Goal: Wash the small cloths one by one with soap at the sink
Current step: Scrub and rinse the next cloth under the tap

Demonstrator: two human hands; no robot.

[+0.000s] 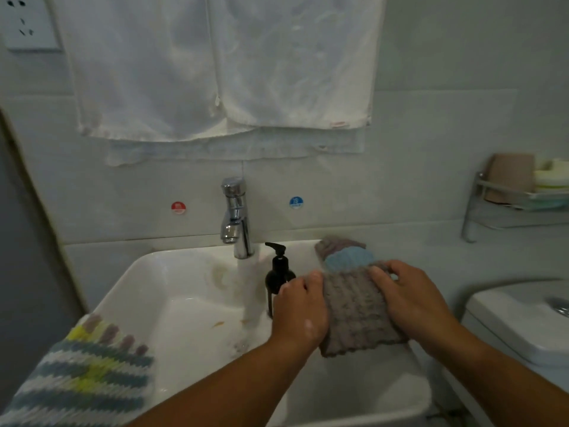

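Cloth (357,315) apparently in left hand (300,306), right hand (412,298)

- Red round sticker (178,208) — fixed to the wall tile (123,195), just left of the faucet (235,217). It carries a white mark in the upper half and a pale band across the lower half. The mark is too blurred to read.
- Blue round sticker (296,202) — fixed to the same tile row, just right of the faucet. It carries 1 white character above a pale band. The character looks like Chinese script but cannot be identified.
- Legible words, brands or numbers: 0.
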